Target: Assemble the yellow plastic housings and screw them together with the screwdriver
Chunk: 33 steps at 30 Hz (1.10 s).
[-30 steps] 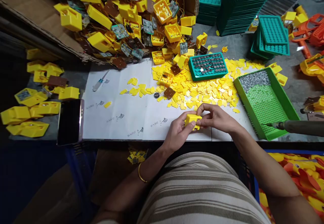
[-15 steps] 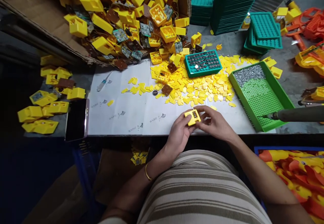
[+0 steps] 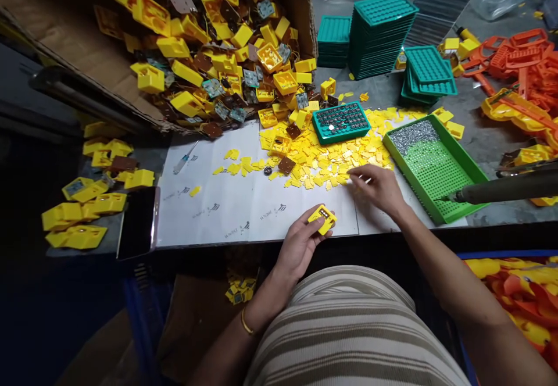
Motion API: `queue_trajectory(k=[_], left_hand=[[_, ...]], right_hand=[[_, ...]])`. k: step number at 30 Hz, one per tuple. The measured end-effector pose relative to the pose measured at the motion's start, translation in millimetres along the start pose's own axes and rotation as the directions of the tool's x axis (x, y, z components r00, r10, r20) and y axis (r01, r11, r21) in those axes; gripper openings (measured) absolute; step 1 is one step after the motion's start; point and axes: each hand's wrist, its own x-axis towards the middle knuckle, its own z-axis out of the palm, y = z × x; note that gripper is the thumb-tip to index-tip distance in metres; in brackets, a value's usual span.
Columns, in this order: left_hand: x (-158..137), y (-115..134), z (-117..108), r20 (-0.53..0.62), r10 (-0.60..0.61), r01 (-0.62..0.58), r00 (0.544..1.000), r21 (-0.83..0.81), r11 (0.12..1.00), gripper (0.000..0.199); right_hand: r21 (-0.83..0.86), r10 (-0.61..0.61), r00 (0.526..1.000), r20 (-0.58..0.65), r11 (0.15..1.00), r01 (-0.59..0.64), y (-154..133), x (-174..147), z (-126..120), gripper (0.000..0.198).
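Note:
My left hand (image 3: 300,243) is closed around a small yellow plastic case (image 3: 325,214), its thumb resting on the face. A row of small dark round parts shows in an opening of that case. Up and to the right, my right hand (image 3: 379,188) reaches over the near edge of a spread of flat yellow plastic pieces (image 3: 335,162). Its fingers are slightly apart, and I see nothing held in them. Behind the pieces, a teal tray (image 3: 342,136) carries rows of round metal button cells (image 3: 349,115).
A cardboard box (image 3: 104,78) spills yellow casings with circuit boards. At right are a green basket (image 3: 471,168) of small screws and a screwdriver tool (image 3: 514,188). Teal trays (image 3: 379,43) are stacked behind. Left lie a phone (image 3: 138,223) and yellow casings (image 3: 82,206).
My right hand has left the yellow case and moved forward to the loose yellow pieces. My left hand keeps the case, now turned and slightly lower. The camera view has shifted.

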Motion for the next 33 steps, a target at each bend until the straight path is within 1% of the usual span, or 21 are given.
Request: queue_trajectory(k=[1, 2, 5, 8, 10, 12, 14, 16, 17, 19, 20, 21, 22, 23, 25, 27, 33], left_hand=[[1.3, 1.1, 0.9, 0.002, -0.007, 0.008, 1.000, -0.020, 1.000, 0.036], [2.6, 2.3, 2.0, 0.004, -0.010, 0.010, 1.000, -0.031, 0.999, 0.035], [6.2, 7.3, 5.2, 0.001, -0.009, 0.009, 1.000, -0.020, 1.000, 0.037], [9.6, 12.7, 7.4, -0.003, -0.009, 0.009, 1.000, 0.026, 1.000, 0.043], [12.3, 15.5, 8.6, 0.019, -0.022, 0.021, 1.000, 0.059, 0.998, 0.048], [15.2, 16.9, 9.7, 0.041, -0.030, 0.025, 0.999, 0.098, 0.995, 0.047], [17.7, 16.6, 10.5, 0.041, -0.011, 0.006, 0.999, 0.129, 0.992, 0.041], [19.4, 14.3, 10.9, 0.034, 0.019, -0.024, 0.999, 0.127, 0.992, 0.038], [20.0, 12.5, 11.0, 0.034, 0.033, -0.037, 0.999, 0.111, 0.993, 0.038], [20.6, 8.5, 11.3, 0.040, 0.051, -0.054, 0.998, 0.059, 0.997, 0.038], [20.8, 6.7, 11.5, 0.044, 0.059, -0.060, 0.997, 0.032, 0.998, 0.038], [21.0, 5.1, 11.7, 0.050, 0.065, -0.065, 0.997, 0.005, 0.998, 0.036], [21.0, 4.1, 11.9, 0.061, 0.068, -0.067, 0.996, -0.024, 0.997, 0.034], [21.0, 3.4, 12.0, 0.076, 0.074, -0.070, 0.994, -0.056, 0.996, 0.031], [20.6, 3.0, 11.5, 0.110, 0.098, -0.085, 0.989, -0.118, 0.989, 0.028], [19.8, 3.0, 10.1, 0.132, 0.128, -0.107, 0.983, -0.154, 0.982, 0.027], [17.5, 0.0, 4.8, 0.142, 0.122, -0.106, 0.982, -0.116, 0.988, 0.029]], right_hand=[[-0.094, -0.006, 0.998, -0.062, 0.996, 0.000, 5.4, 8.2, -0.2, 0.018], [-0.184, -0.010, 0.997, -0.076, 0.983, -0.004, 9.5, 15.1, 0.8, 0.018], [-0.366, 0.011, 1.000, 0.020, 0.931, -0.003, 13.7, 27.4, 7.2, 0.019], [-0.413, 0.034, 0.997, 0.075, 0.911, 0.000, 11.0, 32.4, 10.8, 0.017], [-0.409, 0.040, 0.996, 0.075, 0.913, -0.006, 9.8, 35.5, 9.9, 0.014], [-0.394, 0.044, 0.996, 0.071, 0.919, -0.012, 9.8, 38.7, 7.3, 0.009], [-0.362, 0.035, 0.997, 0.063, 0.932, -0.010, 10.2, 39.8, 3.8, 0.006], [-0.316, 0.013, 0.999, 0.037, 0.949, -0.001, 9.1, 35.7, 0.9, 0.007], [-0.239, 0.008, 1.000, 0.011, 0.971, -0.005, 7.5, 31.1, 0.1, 0.008], [0.031, 0.035, 0.999, -0.029, 0.999, -0.034, 1.8, 17.7, 0.1, 0.011], [0.192, 0.069, 0.997, -0.025, 0.979, -0.063, -2.1, 9.6, 1.1, 0.015], [0.329, 0.112, 0.994, 0.002, 0.938, -0.106, -6.6, 1.2, 2.7, 0.017], [0.425, 0.157, 0.987, 0.042, 0.891, -0.160, -11.2, -6.8, 4.8, 0.019], [0.474, 0.199, 0.977, 0.083, 0.854, -0.214, -15.8, -13.8, 7.1, 0.021], [0.523, 0.273, 0.953, 0.132, 0.798, -0.300, -24.0, -24.0, 11.8, 0.024], [0.536, 0.306, 0.941, 0.144, 0.776, -0.334, -30.1, -28.3, 15.4, 0.027], [0.414, 0.262, 0.949, 0.173, 0.855, -0.312, -38.6, -24.5, 16.1, 0.024]])
